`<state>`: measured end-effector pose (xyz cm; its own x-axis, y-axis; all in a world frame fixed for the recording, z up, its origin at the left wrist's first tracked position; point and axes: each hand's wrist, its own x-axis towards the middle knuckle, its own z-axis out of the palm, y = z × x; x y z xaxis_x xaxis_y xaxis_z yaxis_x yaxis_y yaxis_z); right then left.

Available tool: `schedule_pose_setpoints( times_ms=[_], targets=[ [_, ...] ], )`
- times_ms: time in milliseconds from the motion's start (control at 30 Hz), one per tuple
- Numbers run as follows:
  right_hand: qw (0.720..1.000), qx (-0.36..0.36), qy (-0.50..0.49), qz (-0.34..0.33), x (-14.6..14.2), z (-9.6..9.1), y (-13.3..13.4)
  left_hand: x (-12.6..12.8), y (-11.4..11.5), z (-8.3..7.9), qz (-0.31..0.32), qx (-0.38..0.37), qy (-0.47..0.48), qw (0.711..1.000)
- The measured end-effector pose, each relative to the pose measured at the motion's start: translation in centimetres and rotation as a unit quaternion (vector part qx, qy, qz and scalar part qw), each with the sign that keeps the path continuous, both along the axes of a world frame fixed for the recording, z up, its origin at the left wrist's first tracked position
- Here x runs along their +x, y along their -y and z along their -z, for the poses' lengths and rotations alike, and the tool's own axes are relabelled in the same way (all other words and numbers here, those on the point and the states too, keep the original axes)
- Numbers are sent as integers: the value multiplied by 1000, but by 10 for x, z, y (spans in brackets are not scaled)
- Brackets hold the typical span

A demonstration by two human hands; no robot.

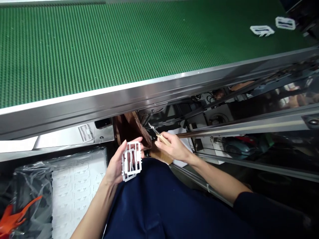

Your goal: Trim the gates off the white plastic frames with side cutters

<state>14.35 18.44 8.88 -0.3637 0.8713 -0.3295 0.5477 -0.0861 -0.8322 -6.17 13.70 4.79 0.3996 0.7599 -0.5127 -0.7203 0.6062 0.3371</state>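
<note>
My left hand [117, 164] grips a small white plastic frame part [131, 160] with slotted openings, held over my dark blue lap. My right hand [174, 147] is closed round a wooden-handled tool [159, 135] whose thin metal tip points up and left, a short way right of the white part. Both hands are below the steel edge of a green conveyor belt [124, 43].
Two more white plastic parts [261, 30] [285, 23] lie on the belt at the far right. A plastic-lined box of stacked white parts [74, 189] stands at lower left, with an orange object [15, 215] beside it. Machine framing and cables fill the space under the belt at right.
</note>
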Motion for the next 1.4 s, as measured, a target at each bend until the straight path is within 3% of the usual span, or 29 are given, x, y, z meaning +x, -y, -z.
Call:
schedule_pose_setpoints(
  times_ms=[133, 200, 433, 733, 1200, 1400],
  targets=[
    [973, -158, -156, 65, -21, 12, 19, 0, -7, 1, -43, 16, -2, 999],
    [960, -185, -195, 76, -30, 14, 26, 1, -9, 2, -49, 21, 2, 999],
    [945, -173, -247, 123, -43, 14, 30, 5, -11, 5, -43, 25, 21, 999],
    [937, -189, -268, 120, -42, 16, 32, 3, -7, 4, -42, 22, 26, 999],
    [940, -166, -267, 132, -41, 25, 38, 1, -6, 8, -39, 27, 33, 998],
    [962, -125, -206, 129, -42, 26, 38, 5, -7, 7, -55, 17, -46, 997]
  ],
)
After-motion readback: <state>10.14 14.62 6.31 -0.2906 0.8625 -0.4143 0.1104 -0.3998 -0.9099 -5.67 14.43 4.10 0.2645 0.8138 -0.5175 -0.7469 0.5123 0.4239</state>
